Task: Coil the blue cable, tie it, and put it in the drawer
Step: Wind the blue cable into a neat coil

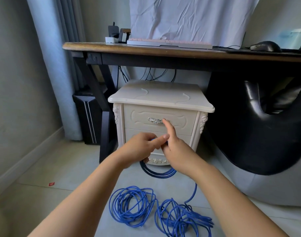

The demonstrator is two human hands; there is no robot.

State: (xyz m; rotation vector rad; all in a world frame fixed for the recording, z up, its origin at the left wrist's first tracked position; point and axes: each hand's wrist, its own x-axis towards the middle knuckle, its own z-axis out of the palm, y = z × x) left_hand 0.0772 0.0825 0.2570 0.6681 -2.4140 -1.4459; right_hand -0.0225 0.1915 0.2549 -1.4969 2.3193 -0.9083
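Blue cable (158, 175): judged light, springy and fairly stiff, so the loops should be pinched together at one point. A few loops hang beneath both hands. The rest lies tangled on the tiled floor (64, 168). Left hand (141, 144) grips the loops. Right hand (174, 147) meets them with one finger raised; its grasp cannot be told. The nightstand (161, 98) drawers are closed.

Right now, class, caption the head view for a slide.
Left hand and right hand hold blue cable before a white nightstand, drawers shut.
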